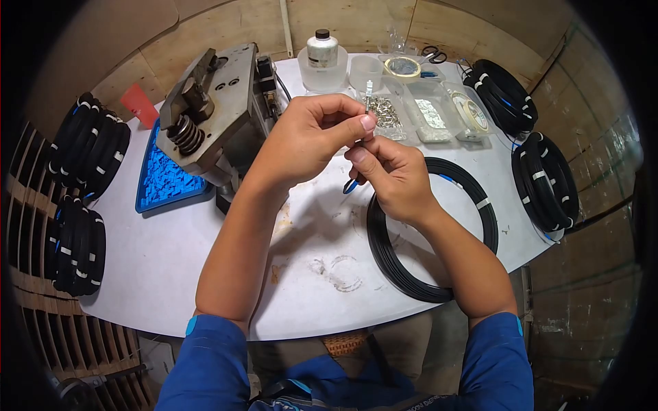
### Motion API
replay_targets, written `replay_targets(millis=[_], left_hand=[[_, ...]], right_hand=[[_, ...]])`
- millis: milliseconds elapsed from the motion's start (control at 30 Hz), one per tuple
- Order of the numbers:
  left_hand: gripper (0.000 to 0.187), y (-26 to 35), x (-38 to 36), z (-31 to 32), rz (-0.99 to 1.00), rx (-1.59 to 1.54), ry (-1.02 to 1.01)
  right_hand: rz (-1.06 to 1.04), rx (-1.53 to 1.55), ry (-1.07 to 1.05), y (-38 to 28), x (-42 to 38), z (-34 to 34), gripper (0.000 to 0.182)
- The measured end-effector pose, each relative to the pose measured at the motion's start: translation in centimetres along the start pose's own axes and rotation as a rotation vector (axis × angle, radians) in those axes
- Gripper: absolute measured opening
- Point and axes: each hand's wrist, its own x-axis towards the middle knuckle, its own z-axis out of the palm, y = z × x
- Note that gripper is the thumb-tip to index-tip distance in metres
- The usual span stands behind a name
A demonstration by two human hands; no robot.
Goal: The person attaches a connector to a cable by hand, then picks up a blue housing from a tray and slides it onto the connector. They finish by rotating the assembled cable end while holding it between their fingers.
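My left hand point(312, 140) is closed in a pinch, thumb against index finger. A thin dark cable end with a small silver metal terminal point(369, 92) sticks up from its fingertips. Just below, my right hand point(394, 178) is also closed, its thumb and fingers pinching the same cable, most of which the fingers hide. A short loop with a blue part point(351, 185) shows under the right thumb. A coil of black cable point(490, 229), bound with white tape, lies flat on the table beneath the right hand and forearm.
A metal press point(212, 103) with a spring stands left, beside a blue tray point(142, 202) of small blue pieces. Behind my hands are a bin of metal terminals point(385, 111), tape rolls point(402, 66), a bottle point(322, 51) and scissors point(434, 54). Cable coils point(546, 181) line both sides.
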Motion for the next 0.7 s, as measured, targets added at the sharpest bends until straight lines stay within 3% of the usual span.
replay_targets(millis=[700], left_hand=[[0.018,-0.23,0.06,0.03,0.014,-0.005,0.001]], right_hand=[[0.000,-0.006,0.007,-0.08,-0.02,0.04,0.021]])
